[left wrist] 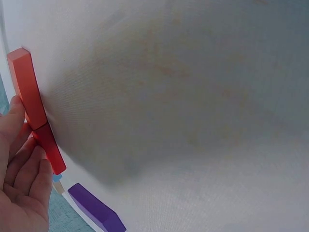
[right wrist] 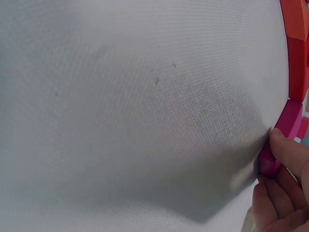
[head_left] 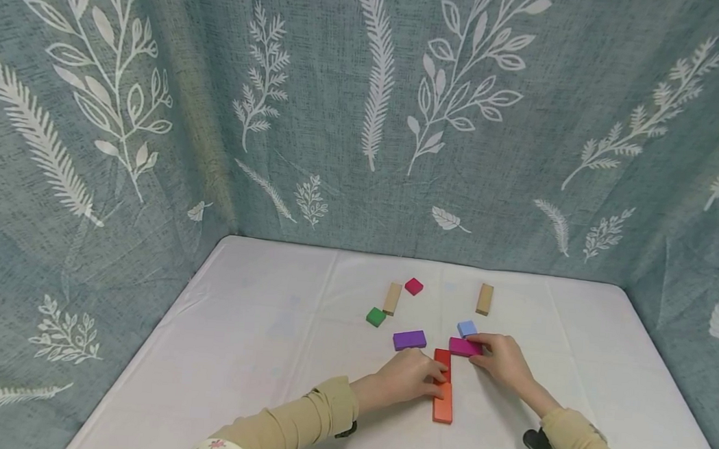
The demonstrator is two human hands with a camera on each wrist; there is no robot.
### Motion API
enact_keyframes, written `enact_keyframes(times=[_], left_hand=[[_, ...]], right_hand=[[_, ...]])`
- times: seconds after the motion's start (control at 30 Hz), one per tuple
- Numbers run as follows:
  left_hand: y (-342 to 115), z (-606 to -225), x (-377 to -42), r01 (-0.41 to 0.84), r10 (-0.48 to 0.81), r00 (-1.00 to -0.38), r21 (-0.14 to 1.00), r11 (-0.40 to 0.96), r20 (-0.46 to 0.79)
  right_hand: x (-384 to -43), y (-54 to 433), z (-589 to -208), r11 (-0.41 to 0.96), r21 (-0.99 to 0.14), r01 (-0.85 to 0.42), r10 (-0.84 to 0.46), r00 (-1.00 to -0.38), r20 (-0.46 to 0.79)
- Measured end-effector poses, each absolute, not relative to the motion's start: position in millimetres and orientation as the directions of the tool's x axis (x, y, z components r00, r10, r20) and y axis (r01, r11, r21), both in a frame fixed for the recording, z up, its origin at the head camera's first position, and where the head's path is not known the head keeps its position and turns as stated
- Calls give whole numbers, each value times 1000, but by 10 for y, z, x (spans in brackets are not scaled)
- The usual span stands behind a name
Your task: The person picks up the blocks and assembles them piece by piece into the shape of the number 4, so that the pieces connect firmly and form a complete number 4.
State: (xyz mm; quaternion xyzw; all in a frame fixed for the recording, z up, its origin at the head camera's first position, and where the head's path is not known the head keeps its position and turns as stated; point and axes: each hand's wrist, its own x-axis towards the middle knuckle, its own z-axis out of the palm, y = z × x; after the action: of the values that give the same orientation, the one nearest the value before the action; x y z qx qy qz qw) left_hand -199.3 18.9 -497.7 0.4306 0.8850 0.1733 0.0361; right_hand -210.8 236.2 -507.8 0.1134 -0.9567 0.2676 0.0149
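On the white table, an orange block [head_left: 443, 404] and a red block [head_left: 442, 361] lie end to end in a line. My left hand [head_left: 410, 377] rests at their left side, the thumb against the orange block and the curled fingers on the red one near the joint. With thumb and fingers, my right hand [head_left: 502, 360] pinches a magenta block [head_left: 464, 348] by its right end, just beyond the red block's far end. In the right wrist view, the magenta block [right wrist: 290, 119] sits at an angle close to the red block [right wrist: 298, 67].
A purple block [head_left: 410, 340] lies left of the red one. Behind the magenta block is a light blue block [head_left: 467, 328]. Farther back lie a green block [head_left: 376, 317], a crimson block [head_left: 414, 286] and two wooden blocks [head_left: 393, 299]. A patterned curtain [head_left: 341, 113] hangs behind the table.
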Motion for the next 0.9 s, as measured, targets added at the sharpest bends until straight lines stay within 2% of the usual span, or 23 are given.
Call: enact_keyframes(times=[0.9], left_hand=[[193, -4977, -1991, 740, 768, -636, 337, 582, 72]], right_hand=[[-2100, 2392, -5017, 821, -524, -226, -214, -973, 85]])
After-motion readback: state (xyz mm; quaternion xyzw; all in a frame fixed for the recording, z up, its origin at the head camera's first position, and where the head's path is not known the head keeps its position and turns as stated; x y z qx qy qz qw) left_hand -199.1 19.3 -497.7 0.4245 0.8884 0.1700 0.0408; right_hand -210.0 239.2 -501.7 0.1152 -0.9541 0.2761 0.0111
